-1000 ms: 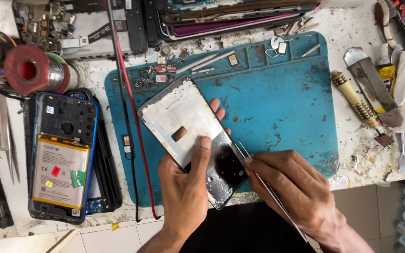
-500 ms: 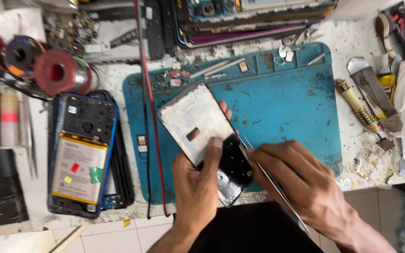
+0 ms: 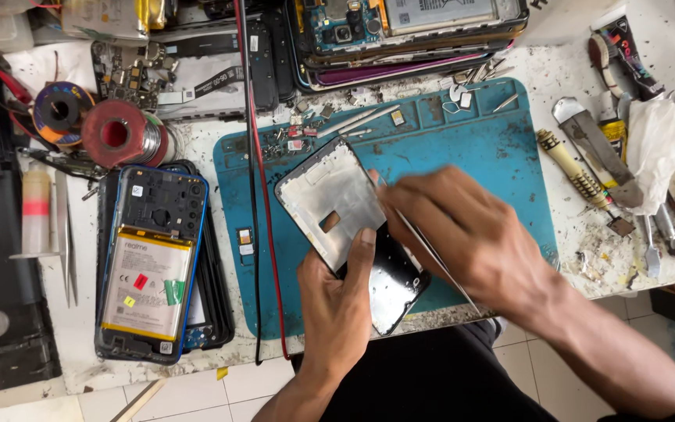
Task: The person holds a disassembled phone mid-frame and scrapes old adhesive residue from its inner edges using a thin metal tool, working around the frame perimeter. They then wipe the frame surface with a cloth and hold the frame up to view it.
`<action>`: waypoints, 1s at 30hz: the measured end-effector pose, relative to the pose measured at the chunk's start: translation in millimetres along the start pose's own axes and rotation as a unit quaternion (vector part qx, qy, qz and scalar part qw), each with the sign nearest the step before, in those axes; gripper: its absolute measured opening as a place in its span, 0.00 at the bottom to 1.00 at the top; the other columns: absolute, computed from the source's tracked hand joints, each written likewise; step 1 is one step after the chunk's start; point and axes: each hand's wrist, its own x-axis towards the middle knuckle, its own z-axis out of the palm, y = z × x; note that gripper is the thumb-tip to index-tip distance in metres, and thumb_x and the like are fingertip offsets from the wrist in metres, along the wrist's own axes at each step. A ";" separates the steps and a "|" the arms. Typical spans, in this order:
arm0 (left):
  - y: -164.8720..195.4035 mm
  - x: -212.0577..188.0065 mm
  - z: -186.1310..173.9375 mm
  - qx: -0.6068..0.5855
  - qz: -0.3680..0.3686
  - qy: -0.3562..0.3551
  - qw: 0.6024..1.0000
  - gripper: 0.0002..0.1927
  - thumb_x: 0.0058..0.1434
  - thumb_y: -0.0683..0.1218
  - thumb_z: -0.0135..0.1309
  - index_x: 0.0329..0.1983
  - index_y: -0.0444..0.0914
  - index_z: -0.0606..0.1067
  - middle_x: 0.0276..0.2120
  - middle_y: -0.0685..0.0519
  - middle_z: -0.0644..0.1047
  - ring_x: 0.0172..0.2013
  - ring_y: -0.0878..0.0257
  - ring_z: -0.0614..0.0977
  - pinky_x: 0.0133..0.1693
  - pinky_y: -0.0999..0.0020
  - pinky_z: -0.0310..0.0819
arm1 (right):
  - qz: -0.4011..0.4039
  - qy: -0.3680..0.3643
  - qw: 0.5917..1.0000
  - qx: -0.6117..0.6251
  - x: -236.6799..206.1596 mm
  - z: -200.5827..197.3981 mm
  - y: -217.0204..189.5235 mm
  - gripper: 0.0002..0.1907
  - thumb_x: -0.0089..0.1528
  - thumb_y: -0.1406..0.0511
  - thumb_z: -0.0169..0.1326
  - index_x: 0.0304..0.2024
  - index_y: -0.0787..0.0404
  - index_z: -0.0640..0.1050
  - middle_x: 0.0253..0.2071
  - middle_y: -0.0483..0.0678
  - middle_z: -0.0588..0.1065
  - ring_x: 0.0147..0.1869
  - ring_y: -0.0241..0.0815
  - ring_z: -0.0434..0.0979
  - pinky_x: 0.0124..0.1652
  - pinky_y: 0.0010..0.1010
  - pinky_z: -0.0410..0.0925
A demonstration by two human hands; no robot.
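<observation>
— Gripping the silver-and-black rectangular phone screen frame (image 3: 345, 227) from below, the left hand (image 3: 337, 305) has its thumb pressed on the metal face and its fingers wrapped under the dark lower end.

— And where does the frame sit?

— Over the teal rubber work mat (image 3: 470, 148), its long axis running from upper left down to lower right, tilted up a little off the mat.

— The right hand (image 3: 462, 234)?

— It comes in from the right, clenched around thin metal tweezers (image 3: 439, 262), knuckles up, tips at the frame's right edge. It is the nearer hand to that edge.

— Anything beside them?

— An opened blue-edged phone with its yellow-banded battery showing (image 3: 150, 262) lies left of the mat, well apart from both hands.
</observation>
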 end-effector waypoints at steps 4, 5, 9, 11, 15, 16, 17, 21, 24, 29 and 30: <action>-2.5 -1.5 -0.7 0.040 -0.011 0.013 0.999 0.20 0.69 0.47 0.53 0.57 0.28 0.73 0.26 0.56 0.74 0.22 0.75 0.65 0.22 0.74 0.56 | -0.024 0.005 0.999 -0.030 10.7 9.7 11.6 0.16 0.62 0.70 0.65 0.51 0.69 0.79 0.49 0.54 0.78 0.50 0.47 0.80 0.48 0.33 0.77; -3.0 -2.2 -1.1 0.061 -0.009 0.014 0.998 0.20 0.69 0.47 0.53 0.57 0.28 0.73 0.24 0.56 0.72 0.22 0.75 0.63 0.21 0.74 0.54 | -0.028 0.003 0.999 -0.034 9.3 11.0 14.2 0.15 0.63 0.70 0.64 0.51 0.69 0.79 0.50 0.53 0.78 0.50 0.47 0.80 0.48 0.33 0.77; -2.8 -4.8 -2.6 0.044 -0.011 0.010 0.999 0.21 0.70 0.46 0.54 0.60 0.27 0.72 0.24 0.56 0.72 0.23 0.75 0.65 0.22 0.72 0.55 | -0.009 0.005 1.000 -0.001 -8.6 7.5 14.2 0.13 0.64 0.71 0.64 0.49 0.68 0.79 0.50 0.52 0.78 0.50 0.47 0.81 0.48 0.33 0.77; -0.8 -5.0 -2.1 0.044 -0.029 0.003 0.999 0.21 0.72 0.45 0.54 0.63 0.27 0.73 0.26 0.50 0.74 0.23 0.71 0.65 0.22 0.74 0.56 | 0.029 -0.007 0.999 0.027 -20.3 2.5 7.1 0.13 0.62 0.73 0.65 0.48 0.69 0.79 0.48 0.53 0.78 0.47 0.46 0.80 0.44 0.32 0.77; 6.3 -4.1 1.5 -0.015 0.079 -0.053 0.995 0.21 0.72 0.38 0.45 0.65 0.24 0.68 0.60 0.40 0.77 0.59 0.62 0.78 0.61 0.67 0.73 | 0.068 -0.033 0.996 0.044 -51.8 -8.0 -12.6 0.15 0.56 0.74 0.66 0.45 0.72 0.79 0.44 0.56 0.79 0.42 0.46 0.79 0.37 0.33 0.75; 8.0 -3.3 2.6 -0.042 0.086 -0.064 0.993 0.21 0.72 0.37 0.44 0.67 0.23 0.66 0.63 0.38 0.74 0.63 0.58 0.76 0.65 0.63 0.71 | 0.078 -0.028 0.995 0.052 -61.8 -9.0 -17.0 0.15 0.56 0.74 0.66 0.46 0.71 0.79 0.44 0.55 0.79 0.42 0.45 0.80 0.38 0.32 0.76; 9.6 -2.8 3.5 -0.069 0.093 -0.075 0.990 0.21 0.73 0.36 0.43 0.68 0.23 0.64 0.67 0.37 0.72 0.67 0.55 0.75 0.69 0.59 0.70 | 0.088 -0.023 0.994 0.060 -71.7 -7.0 -20.9 0.15 0.56 0.73 0.66 0.46 0.70 0.79 0.44 0.54 0.79 0.43 0.44 0.81 0.39 0.30 0.77; 11.5 -2.9 4.6 -0.079 0.082 -0.073 0.991 0.22 0.72 0.35 0.41 0.68 0.22 0.62 0.67 0.38 0.70 0.68 0.54 0.73 0.70 0.57 0.67 | 0.115 0.012 0.992 0.044 -97.9 2.1 -25.9 0.15 0.56 0.73 0.66 0.45 0.67 0.79 0.43 0.50 0.79 0.43 0.42 0.82 0.41 0.31 0.77; 6.8 -4.3 3.4 -0.072 0.080 -0.063 0.992 0.22 0.72 0.36 0.43 0.67 0.22 0.64 0.65 0.38 0.73 0.65 0.56 0.75 0.68 0.61 0.69 | 0.076 0.010 0.996 0.038 -82.8 5.2 -18.2 0.15 0.58 0.75 0.66 0.46 0.69 0.79 0.44 0.54 0.79 0.43 0.45 0.81 0.40 0.32 0.76; -5.9 -6.6 -1.0 0.072 0.002 0.030 0.997 0.20 0.72 0.40 0.53 0.63 0.24 0.70 0.32 0.41 0.77 0.27 0.66 0.71 0.26 0.69 0.63 | 0.015 -0.004 0.999 0.029 -9.2 2.9 2.3 0.11 0.62 0.73 0.65 0.47 0.70 0.80 0.46 0.57 0.79 0.41 0.46 0.79 0.35 0.31 0.73; -7.8 -7.4 -2.3 0.063 0.017 0.021 0.998 0.20 0.71 0.41 0.53 0.62 0.24 0.70 0.32 0.45 0.77 0.27 0.69 0.72 0.26 0.70 0.64 | -0.004 0.007 1.000 0.027 2.0 2.1 5.7 0.11 0.64 0.73 0.65 0.47 0.70 0.79 0.47 0.56 0.79 0.43 0.47 0.79 0.38 0.32 0.74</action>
